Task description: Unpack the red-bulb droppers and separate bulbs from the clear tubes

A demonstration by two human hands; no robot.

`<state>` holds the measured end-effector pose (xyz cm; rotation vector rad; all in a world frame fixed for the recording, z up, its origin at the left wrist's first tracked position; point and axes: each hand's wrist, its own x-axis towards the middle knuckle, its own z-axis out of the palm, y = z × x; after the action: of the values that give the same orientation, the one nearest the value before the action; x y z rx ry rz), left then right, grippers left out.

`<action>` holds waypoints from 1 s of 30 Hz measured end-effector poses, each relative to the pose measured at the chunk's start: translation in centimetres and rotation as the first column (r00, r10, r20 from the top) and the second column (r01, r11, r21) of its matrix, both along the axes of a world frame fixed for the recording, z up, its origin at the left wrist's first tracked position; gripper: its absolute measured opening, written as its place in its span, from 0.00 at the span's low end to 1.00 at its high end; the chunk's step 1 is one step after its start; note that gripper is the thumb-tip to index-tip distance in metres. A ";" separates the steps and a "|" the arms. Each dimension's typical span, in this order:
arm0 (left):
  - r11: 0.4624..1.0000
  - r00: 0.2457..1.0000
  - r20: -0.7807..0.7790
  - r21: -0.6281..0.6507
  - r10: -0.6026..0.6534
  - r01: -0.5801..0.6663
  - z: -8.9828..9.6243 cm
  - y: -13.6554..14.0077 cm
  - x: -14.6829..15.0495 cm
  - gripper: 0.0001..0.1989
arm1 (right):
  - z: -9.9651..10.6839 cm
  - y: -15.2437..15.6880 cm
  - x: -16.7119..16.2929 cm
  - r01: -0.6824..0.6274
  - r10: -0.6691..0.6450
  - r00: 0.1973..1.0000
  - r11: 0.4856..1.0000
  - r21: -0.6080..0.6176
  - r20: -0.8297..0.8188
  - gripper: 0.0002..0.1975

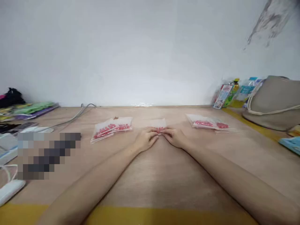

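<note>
A small clear plastic bag [157, 123] with red pieces in it lies at the middle of the table. My left hand [147, 139] pinches its near edge from the left. From the right, my right hand [174, 137] closes its fingertips on the same edge, so the two hands almost meet. Several similar bags of red pieces [112, 127] overlap to the left of my hands. More such bags [206, 122] lie to the right. What the red pieces are is too small to tell.
At the left are a power strip [9, 147], a grey cable [75, 117], a white device [11, 191] and a stack of colourful packets [35, 109]. A beige bag [274, 98], a carton [222, 96] and bottles stand at the right. A white wall [140, 56] rises behind.
</note>
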<state>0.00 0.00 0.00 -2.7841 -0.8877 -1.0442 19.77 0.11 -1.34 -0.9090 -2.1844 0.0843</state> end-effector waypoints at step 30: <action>0.967 0.987 0.160 -0.253 0.016 0.026 0.2 1.0 0.2 0.04 | 0.9 -0.4 -0.5 0.155 -0.180 0.979 0.963 0.222 0.099 0.04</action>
<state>0.24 1.02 0.24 -2.9393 -1.1074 -1.2537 19.22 -0.25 -0.43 -0.9919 -2.1639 -0.2886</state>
